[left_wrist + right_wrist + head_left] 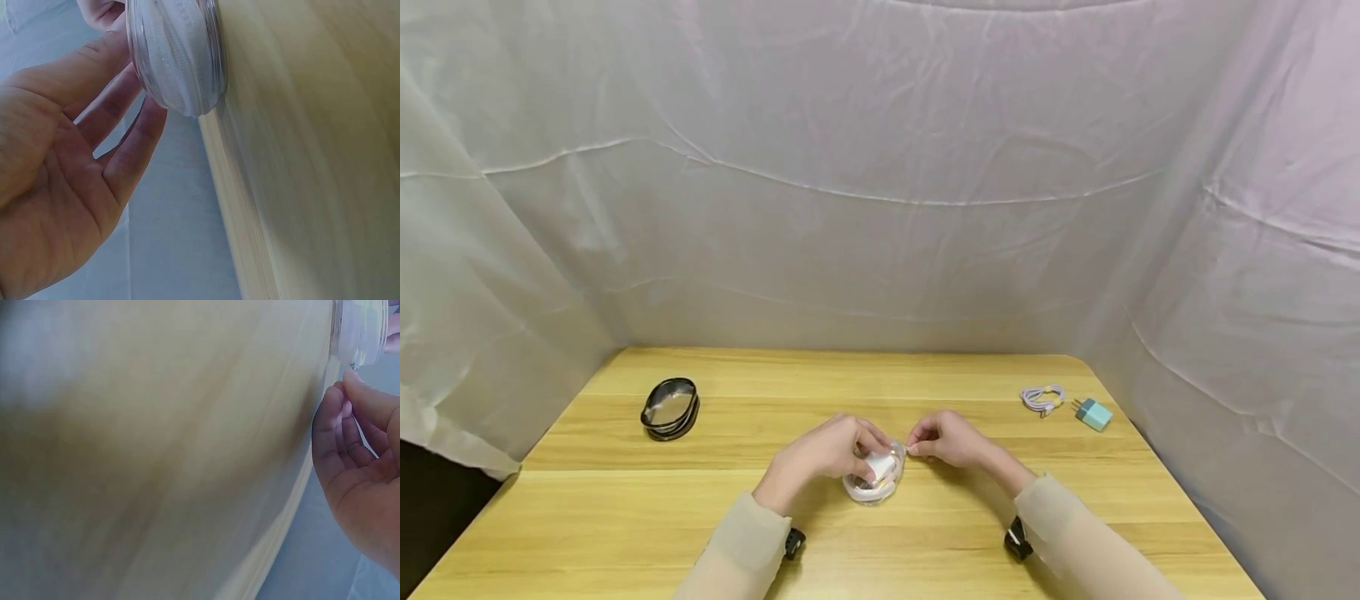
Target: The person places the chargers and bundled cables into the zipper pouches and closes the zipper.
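A small round clear zip pouch (868, 493) with a white rim sits on the table between the hands. A white block (881, 463) and several metallic and yellow bits show in its middle. My left hand (827, 454) grips the pouch from above, thumb and fingers curved around the white block. In the left wrist view, the pouch's side (178, 56) shows a white zipper band behind clear plastic. At the pouch's right edge, my right hand (953, 439) pinches a tiny metal zipper pull (354, 366) between thumb and forefinger; the fingertips partly hide it.
A black-rimmed round clear case (670, 410) lies at the table's left. Toward the back right are a coiled pale lilac cable (1042, 399) with a yellow tie and a teal plug charger (1093, 414). Grey curtains (880, 250) hang behind and beside the wooden table (925, 550).
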A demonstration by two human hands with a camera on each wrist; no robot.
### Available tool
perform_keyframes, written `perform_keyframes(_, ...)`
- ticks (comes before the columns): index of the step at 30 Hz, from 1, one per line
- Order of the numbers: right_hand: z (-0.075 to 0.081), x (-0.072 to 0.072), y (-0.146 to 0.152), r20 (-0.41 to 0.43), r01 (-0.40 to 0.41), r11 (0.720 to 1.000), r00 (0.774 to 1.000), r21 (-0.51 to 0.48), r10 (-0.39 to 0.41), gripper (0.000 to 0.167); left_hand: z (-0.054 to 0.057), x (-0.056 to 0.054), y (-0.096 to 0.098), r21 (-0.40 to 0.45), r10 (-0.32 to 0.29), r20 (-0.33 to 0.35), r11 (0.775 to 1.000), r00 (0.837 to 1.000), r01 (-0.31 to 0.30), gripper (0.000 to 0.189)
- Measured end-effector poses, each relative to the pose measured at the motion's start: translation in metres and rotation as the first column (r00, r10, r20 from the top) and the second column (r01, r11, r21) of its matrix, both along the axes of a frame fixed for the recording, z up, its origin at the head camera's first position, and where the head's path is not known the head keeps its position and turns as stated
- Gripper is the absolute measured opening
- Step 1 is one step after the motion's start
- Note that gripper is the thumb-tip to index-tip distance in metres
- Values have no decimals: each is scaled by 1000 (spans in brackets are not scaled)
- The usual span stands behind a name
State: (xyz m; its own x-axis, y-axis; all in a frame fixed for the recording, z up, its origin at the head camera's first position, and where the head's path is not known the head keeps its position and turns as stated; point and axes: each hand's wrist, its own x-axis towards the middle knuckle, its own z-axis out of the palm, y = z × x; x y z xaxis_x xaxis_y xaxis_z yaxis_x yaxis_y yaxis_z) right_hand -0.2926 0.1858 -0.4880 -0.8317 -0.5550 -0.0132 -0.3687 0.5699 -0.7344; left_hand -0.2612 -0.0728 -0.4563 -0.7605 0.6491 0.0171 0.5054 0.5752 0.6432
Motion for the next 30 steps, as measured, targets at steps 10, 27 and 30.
perform_keyframes(10, 0, 3, 2, 8, -9, 1000, 1000, 0, 9, 5, 0, 1, 0, -10, 3, -7, 1000, 1000, -3, 34)
perform_keyframes(27, 4, 0, -2, 44, 6, 1000, 999, 10, -6, 9, -1, 0, -1, -8, -37, -46, 999, 998, 36, 35)
perform_keyframes(30, 5, -2, -4, 40, 3, 1000, 999, 10, -4, 7, -1, 0, -1, -13, -45, -55, 999, 997, 45, 34)
